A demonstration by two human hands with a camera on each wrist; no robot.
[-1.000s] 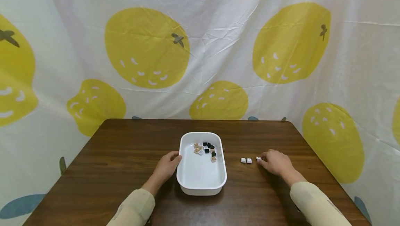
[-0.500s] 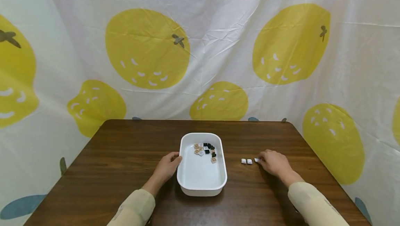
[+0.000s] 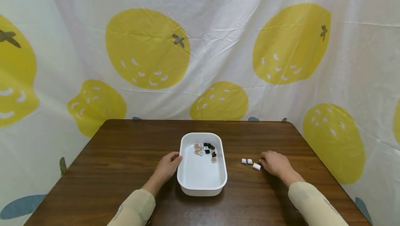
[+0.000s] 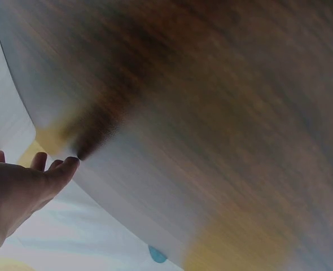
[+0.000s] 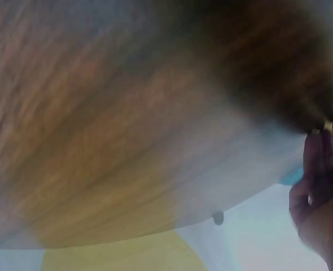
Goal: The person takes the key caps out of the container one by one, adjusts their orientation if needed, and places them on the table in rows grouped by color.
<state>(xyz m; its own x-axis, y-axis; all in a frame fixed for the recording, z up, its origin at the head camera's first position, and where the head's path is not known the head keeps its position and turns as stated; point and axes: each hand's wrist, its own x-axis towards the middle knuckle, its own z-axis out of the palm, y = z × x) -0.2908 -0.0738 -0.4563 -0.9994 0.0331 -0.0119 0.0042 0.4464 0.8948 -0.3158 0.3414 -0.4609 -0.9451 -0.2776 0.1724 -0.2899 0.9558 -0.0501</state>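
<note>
In the head view my left hand point(image 3: 167, 166) holds the left rim of a white rectangular tray point(image 3: 203, 192), thumb at the rim and fingers along the outside. Several white, black and tan keycaps point(image 3: 214, 160) lie in the tray's far half. To its right, two white keycaps point(image 3: 246, 161) sit side by side on the table. A larger white keycap point(image 3: 256, 166) lies slanted just left of my right hand point(image 3: 276, 163), whose fingers are loosely bent at the tabletop. I see nothing held there. In the right wrist view the right hand point(image 5: 324, 197) is dark and blurred.
The brown wooden table point(image 3: 125, 142) has its far edge against a hanging white cloth point(image 3: 218, 56) printed with yellow fruit. Both wrist views show mostly blurred tabletop and some of the cloth.
The larger white keycap has come out of my right fingers and turned, now lying slightly nearer me. The right hand has shifted slightly. My left hand and the tray stay in place.
</note>
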